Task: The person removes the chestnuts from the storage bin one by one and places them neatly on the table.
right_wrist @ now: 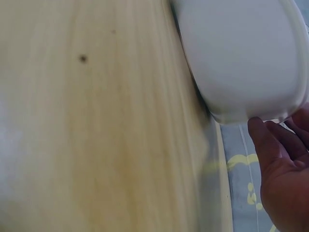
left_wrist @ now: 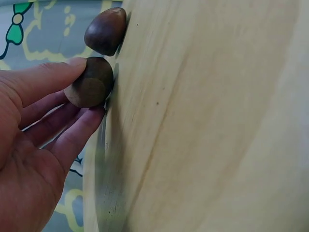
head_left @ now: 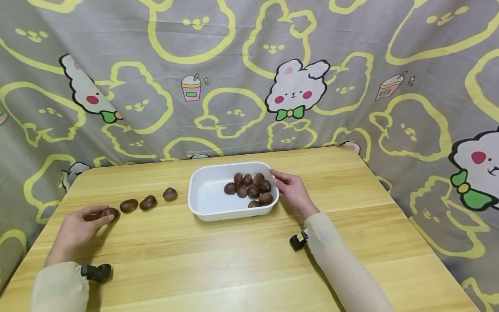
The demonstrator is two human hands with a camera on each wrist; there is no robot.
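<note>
Your left hand [head_left: 79,226] pinches a chestnut [left_wrist: 91,89] at ten o'clock; your right hand [head_left: 295,193], loosely extended, touches the white dish [head_left: 218,216] at its three-o'clock end.

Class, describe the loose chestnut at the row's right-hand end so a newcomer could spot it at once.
On the wooden table, find the white dish. Left of it, a row of chestnuts leads to the left hand. Yours, the end chestnut, lies nearest the dish, with a row neighbour only on its left.
</note>
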